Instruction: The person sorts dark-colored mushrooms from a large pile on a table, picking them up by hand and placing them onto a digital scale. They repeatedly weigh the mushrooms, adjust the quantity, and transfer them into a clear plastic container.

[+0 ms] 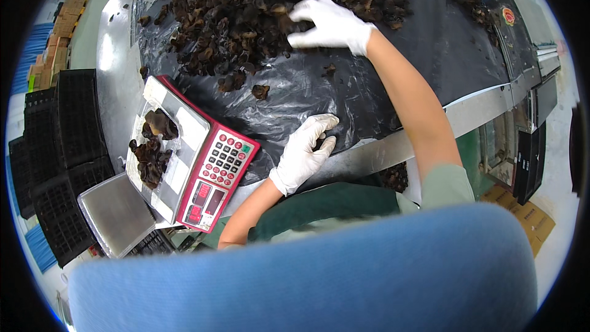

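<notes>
A large heap of dried black fungus [258, 14], brown and curled, lies spread over black plastic sheeting [299, 87]. My right hand [329, 25], in a white glove, reaches to the heap's near edge with thumb and fingers apart and nothing seen between them. Close to the table's front edge, my gloved left hand [304, 152] rests low over the sheeting. Its fingers are curled, a gap shows before the thumb, and no piece is visible there. To its left stands a red electronic scale [216, 170] with lit digits. A clear plastic tray [173, 131] on its pan holds fungus pieces [154, 161].
A few loose pieces [260, 92] lie between heap and scale. The metal table edge [378, 152] runs in front of my body. Stacked black crates [78, 120] and a bare metal plate [117, 214] are at left. A cardboard box [530, 216] sits low at right.
</notes>
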A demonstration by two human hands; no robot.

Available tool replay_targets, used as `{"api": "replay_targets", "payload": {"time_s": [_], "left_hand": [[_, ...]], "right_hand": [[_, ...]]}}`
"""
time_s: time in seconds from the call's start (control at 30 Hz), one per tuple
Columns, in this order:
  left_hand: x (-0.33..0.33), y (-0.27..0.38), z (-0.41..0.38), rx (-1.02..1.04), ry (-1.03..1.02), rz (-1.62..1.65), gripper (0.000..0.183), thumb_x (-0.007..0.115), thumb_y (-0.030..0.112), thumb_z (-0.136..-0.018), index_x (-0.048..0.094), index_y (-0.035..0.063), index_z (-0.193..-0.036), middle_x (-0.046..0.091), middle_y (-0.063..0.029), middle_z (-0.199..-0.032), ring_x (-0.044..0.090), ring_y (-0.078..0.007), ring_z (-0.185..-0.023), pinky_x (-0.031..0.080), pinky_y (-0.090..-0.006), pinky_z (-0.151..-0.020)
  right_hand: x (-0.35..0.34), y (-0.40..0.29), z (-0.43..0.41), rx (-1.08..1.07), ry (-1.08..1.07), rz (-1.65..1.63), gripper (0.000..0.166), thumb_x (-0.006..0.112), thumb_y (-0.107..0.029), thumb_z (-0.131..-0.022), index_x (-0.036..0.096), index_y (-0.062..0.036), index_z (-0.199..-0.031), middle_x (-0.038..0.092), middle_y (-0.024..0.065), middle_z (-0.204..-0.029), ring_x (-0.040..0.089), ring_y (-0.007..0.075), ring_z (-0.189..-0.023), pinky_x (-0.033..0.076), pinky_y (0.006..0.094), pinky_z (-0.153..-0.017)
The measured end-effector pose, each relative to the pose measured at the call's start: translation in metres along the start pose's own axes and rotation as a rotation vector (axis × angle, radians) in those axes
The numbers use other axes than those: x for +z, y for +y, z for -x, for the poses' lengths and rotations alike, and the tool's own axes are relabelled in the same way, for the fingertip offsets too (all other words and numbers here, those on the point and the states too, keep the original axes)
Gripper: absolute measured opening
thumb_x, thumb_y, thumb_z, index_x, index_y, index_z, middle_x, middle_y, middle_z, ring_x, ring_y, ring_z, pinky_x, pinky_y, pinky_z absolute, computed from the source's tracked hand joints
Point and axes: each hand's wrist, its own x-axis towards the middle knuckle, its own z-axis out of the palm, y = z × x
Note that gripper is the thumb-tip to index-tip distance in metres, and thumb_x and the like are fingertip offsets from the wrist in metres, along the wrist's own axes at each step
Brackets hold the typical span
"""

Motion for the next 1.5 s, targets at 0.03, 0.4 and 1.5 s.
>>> {"api": "replay_targets", "payload": {"time_s": [0.03,0.4,1.5], "left_hand": [[-0.001,0.0,-0.001,0.014,0.003,-0.016,0.037,0.072,0.0,-0.09,0.068,0.0017,-0.127,0.069,-0.0173,-0.128,0.068,-0.0337,-0.119,0.055,-0.0387,-0.101],[-0.006,0.006,0.001,0.096,-0.075,-0.114,0.037,0.07,0.003,-0.092,0.067,0.0022,-0.128,0.068,-0.0176,-0.129,0.064,-0.0372,-0.124,0.053,-0.0428,-0.106],[-0.011,0.008,-0.137,0.315,0.116,-0.746,0.017,0.079,0.017,-0.086,0.082,0.0122,-0.103,0.075,-0.0063,-0.101,0.073,-0.0298,-0.095,0.058,-0.0398,-0.083]], "right_hand": [[-0.004,-0.014,0.025,-0.024,-0.015,0.006,0.069,0.078,-0.053,-0.084,0.07,-0.0086,-0.137,0.058,0.0121,-0.152,0.05,0.0342,-0.141,0.043,0.0441,-0.118],[-0.016,-0.017,0.191,0.129,0.147,0.293,0.08,0.089,-0.041,-0.078,0.06,-0.0279,-0.151,0.046,0.011,-0.164,0.044,0.0364,-0.149,0.033,0.0543,-0.123],[0.031,-0.026,0.222,0.506,0.647,-0.621,0.023,0.083,-0.023,-0.093,0.081,-0.0069,-0.108,0.077,0.0021,-0.09,0.065,0.0096,-0.076,0.053,0.0282,-0.071]]}}
